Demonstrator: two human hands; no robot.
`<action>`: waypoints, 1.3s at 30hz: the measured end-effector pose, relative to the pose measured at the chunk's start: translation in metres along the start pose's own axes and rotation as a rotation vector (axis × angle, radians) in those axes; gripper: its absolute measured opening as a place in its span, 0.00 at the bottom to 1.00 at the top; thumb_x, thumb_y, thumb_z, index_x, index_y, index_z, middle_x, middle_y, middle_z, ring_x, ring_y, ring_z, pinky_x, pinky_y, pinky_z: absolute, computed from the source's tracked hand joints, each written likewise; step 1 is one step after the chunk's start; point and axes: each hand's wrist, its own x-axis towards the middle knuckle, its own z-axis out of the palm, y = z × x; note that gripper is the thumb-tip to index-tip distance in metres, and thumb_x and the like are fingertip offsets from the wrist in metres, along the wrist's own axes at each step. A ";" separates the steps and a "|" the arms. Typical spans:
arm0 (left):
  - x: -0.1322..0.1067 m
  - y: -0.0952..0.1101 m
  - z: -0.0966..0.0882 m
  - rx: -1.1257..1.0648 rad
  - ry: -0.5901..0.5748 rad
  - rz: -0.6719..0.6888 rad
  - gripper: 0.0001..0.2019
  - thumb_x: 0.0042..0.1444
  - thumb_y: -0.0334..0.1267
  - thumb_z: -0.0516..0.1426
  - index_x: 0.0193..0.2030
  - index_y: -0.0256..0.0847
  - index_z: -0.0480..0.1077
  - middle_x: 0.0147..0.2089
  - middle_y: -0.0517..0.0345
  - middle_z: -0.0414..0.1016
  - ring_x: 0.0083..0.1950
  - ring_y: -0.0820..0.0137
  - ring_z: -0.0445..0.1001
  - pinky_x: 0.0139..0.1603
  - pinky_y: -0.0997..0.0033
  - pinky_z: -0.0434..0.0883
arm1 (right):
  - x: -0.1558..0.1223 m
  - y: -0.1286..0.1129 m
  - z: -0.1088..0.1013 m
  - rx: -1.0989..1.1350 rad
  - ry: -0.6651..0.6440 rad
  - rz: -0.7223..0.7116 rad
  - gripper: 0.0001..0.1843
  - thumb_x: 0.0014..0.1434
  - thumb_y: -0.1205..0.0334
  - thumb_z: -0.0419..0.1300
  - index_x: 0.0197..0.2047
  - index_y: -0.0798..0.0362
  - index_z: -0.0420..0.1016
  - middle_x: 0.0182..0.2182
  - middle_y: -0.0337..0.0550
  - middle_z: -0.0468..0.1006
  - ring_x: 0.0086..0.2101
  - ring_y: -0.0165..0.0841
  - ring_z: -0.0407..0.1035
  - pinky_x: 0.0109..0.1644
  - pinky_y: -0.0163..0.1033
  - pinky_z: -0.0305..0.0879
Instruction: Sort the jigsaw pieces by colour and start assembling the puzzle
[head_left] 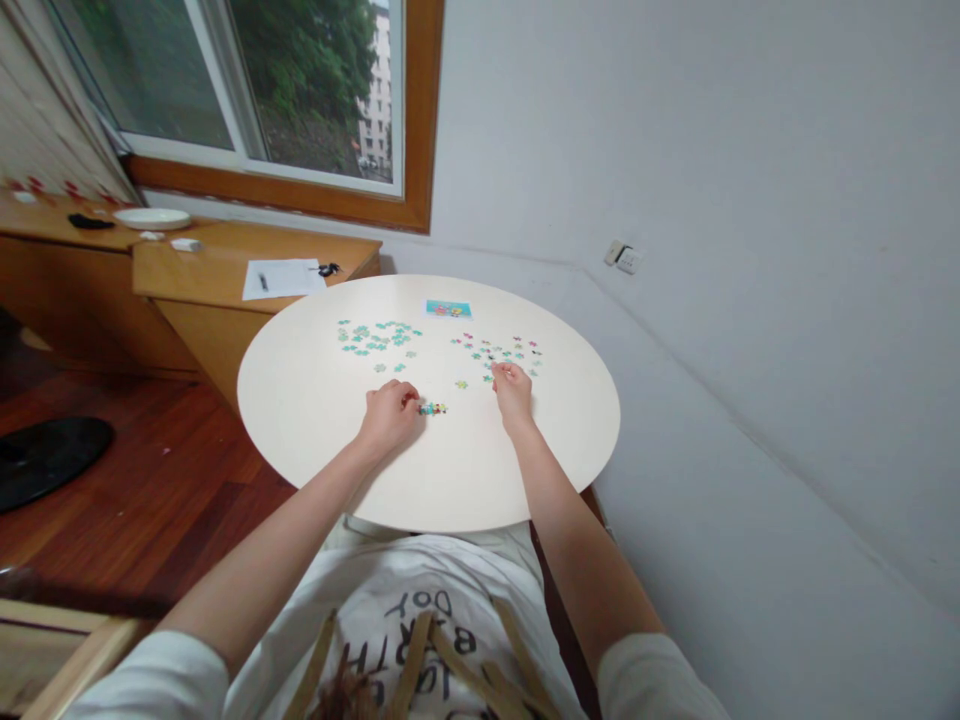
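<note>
On the round white table [442, 490], a small strip of joined jigsaw puzzle pieces [433, 409] lies near the middle. My left hand [391, 413] rests at the strip's left end with its fingers curled; what lies under the fingertips is hidden. Farther right, my right hand [513, 395] has thumb and fingers pinched together at the near edge of loose puzzle pieces [517, 355]. Anything in that pinch is too small to make out. A single yellow-green puzzle piece [461, 384] lies between the two hands.
More loose greenish puzzle pieces [379, 338] are spread on the left part of the table. A colourful picture card [448, 309] lies at the far side. Beyond to the left, a wooden desk [202, 280] carries a paper sheet [281, 279] and white plate [152, 218]. A wall [712, 300] stands at right.
</note>
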 end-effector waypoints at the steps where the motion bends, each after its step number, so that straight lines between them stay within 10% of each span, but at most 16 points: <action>1: 0.000 0.000 -0.001 0.002 -0.006 -0.002 0.13 0.53 0.31 0.48 0.36 0.40 0.75 0.38 0.51 0.77 0.41 0.63 0.73 0.48 0.62 0.64 | 0.001 0.001 -0.001 -0.002 0.014 -0.001 0.19 0.50 0.42 0.56 0.27 0.50 0.61 0.16 0.31 0.58 0.19 0.26 0.52 0.24 0.34 0.47; 39: 0.001 -0.002 0.001 -0.041 -0.049 -0.031 0.16 0.51 0.32 0.47 0.38 0.38 0.76 0.36 0.52 0.80 0.39 0.63 0.76 0.44 0.66 0.66 | 0.010 0.019 0.002 -0.056 0.131 -0.137 0.12 0.59 0.52 0.51 0.28 0.49 0.59 0.20 0.31 0.63 0.24 0.29 0.58 0.29 0.34 0.54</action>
